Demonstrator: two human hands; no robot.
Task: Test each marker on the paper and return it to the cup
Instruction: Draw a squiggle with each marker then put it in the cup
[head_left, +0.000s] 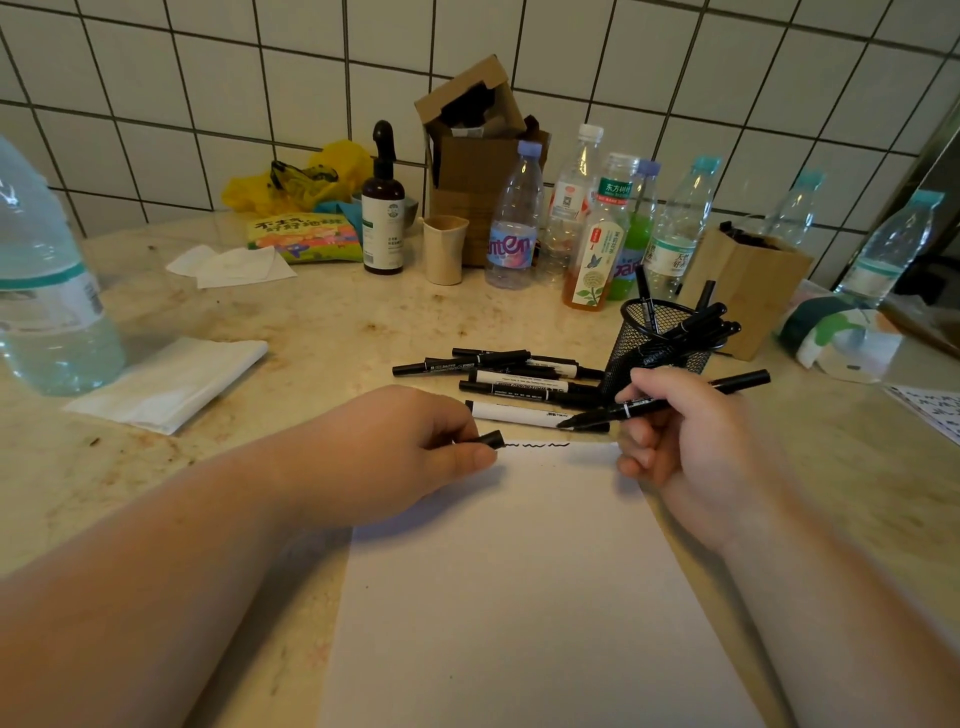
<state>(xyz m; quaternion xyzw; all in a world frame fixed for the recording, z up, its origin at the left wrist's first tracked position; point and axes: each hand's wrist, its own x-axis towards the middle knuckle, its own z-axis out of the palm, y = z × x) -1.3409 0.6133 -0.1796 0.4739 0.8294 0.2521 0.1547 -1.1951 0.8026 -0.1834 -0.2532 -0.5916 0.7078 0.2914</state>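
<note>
Marker (660, 402) uncapped above the paper (545, 597).
Right hand (680, 431) fingers clamp it; left hand (415, 447) pinches its cap (491, 439) beside the squiggle (537, 446), ready to recap.

A clear water bottle (513, 228) in front of me shows pink letters "anten". A green-labelled bottle (613, 208) reads "东方树叶". The print on my markers (519, 376) is too small to read.
</note>
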